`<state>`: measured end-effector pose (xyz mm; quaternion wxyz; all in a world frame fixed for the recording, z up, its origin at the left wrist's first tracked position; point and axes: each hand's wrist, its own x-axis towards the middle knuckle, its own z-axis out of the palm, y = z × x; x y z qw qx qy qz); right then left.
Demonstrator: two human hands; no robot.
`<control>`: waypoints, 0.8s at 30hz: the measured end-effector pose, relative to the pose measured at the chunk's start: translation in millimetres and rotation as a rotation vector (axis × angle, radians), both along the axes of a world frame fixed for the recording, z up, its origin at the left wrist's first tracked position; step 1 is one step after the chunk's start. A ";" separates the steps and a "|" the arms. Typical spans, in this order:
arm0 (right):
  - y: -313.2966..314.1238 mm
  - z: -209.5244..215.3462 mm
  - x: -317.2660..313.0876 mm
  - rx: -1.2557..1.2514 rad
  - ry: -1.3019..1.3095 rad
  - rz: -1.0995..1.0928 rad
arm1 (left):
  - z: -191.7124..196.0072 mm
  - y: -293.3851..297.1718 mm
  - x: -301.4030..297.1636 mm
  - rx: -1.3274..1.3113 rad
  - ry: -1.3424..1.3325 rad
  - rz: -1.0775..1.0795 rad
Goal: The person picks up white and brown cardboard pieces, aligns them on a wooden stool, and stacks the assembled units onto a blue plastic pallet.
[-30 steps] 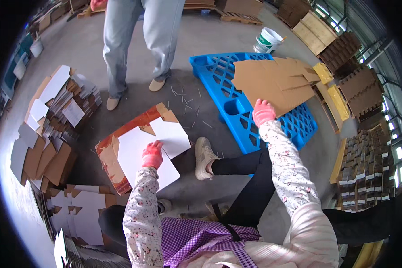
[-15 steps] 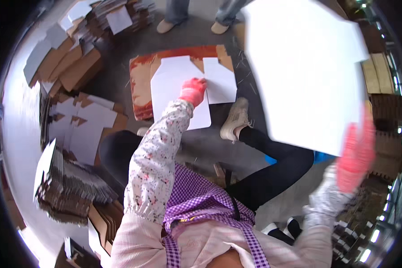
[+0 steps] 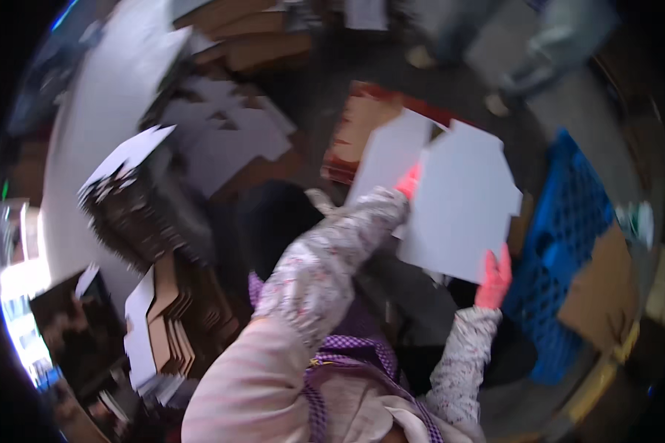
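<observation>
I have the large sheet (image 3: 462, 199) at 3 o'clock from the middle of my view, white side up, its left edge beside a second sheet (image 3: 386, 148) at 1 o'clock. That second one, also white, lies over the board (image 3: 360, 127), whose worn red border shows toward 12 o'clock.

My right hand (image 3: 493, 279), pink-gloved, is at the large sheet's lower right edge, toward 4 o'clock. Its fingers are extended and parted along that edge; from here I can't tell whether they pinch it or only rest against it. My left hand (image 3: 408, 181) is at 2 o'clock, fingertips close against the large sheet's left edge. It is too blurred and hidden for me to judge how far its fingers are closed or whether they grip anything.

Farther out at 3 o'clock I see the blue pallet (image 3: 554, 255), with brown cardboard (image 3: 602, 288) lying on it and a bucket (image 3: 635, 224) beyond. A co-worker's legs (image 3: 576, 40) stand toward 2 o'clock. The wearer's dark knee (image 3: 273, 221) is at 9 o'clock, near the middle, and the purple checked apron (image 3: 362, 351) at 6. More white pieces (image 3: 229, 136) lie at 10 o'clock, and folded brown-and-white blanks (image 3: 168, 325) lean together at 8.
</observation>
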<state>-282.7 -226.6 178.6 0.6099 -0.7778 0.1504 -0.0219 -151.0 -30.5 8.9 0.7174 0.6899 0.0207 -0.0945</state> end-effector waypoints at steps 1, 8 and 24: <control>-6.3 -3.1 0.5 0.030 -0.013 0.014 | -6.9 -10.3 0.7 0.009 -0.011 0.020; -36.0 15.4 12.2 -0.063 0.022 0.033 | 43.2 -28.6 -15.6 0.025 0.055 0.002; 11.5 5.7 11.2 0.115 -0.047 0.099 | 46.5 13.3 -13.0 -0.220 -0.103 0.178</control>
